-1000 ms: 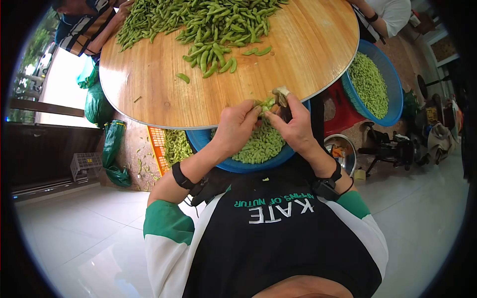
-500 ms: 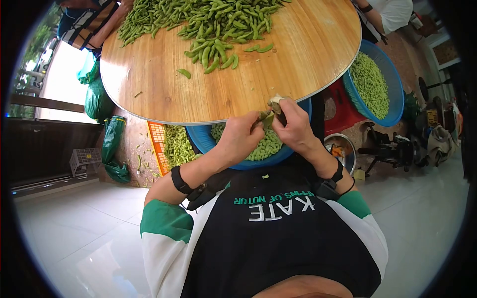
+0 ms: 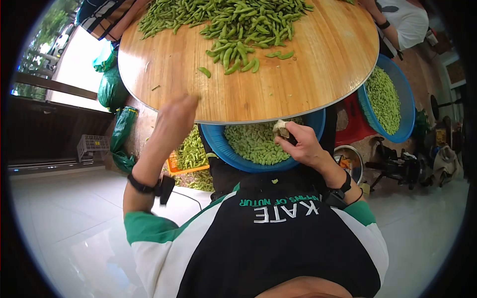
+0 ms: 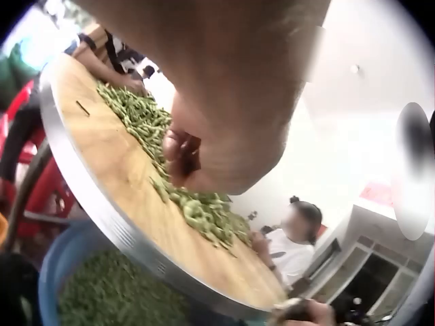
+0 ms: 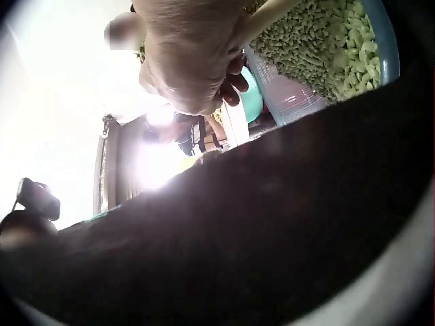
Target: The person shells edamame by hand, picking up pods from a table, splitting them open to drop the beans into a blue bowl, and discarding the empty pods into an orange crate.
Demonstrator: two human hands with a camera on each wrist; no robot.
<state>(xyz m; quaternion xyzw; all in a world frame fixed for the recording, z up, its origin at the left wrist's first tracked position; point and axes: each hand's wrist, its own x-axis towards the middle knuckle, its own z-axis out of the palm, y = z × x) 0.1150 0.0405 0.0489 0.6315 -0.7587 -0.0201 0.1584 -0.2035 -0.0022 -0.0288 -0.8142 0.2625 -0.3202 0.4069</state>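
Note:
My left hand (image 3: 178,111), motion-blurred, is raised at the near left edge of the round wooden table (image 3: 164,64). Its fingers are curled in the left wrist view, where I see nothing between them. Over a blue basin (image 3: 213,144) of shelled green beans (image 3: 258,144), my right hand (image 3: 304,145) has its fingers curled. A pale, brown-stained wrapping (image 3: 280,128) covers its index fingertip. The inside of the right palm is hidden. Green soybean pods (image 3: 248,25) lie heaped on the table's far side, with one loose pod (image 3: 204,72) nearer me.
An orange basket (image 3: 186,171) of empty pods stands on the floor left of my basin. To the right are another blue basin (image 3: 410,111) of beans, a red stool (image 3: 353,119) and a metal bowl (image 3: 358,164). Other people sit across the table.
My hands were together, working a pod over the basin. The left hand has swung away left to the table edge; the right stays over the basin, slightly lower. The head view has shifted.

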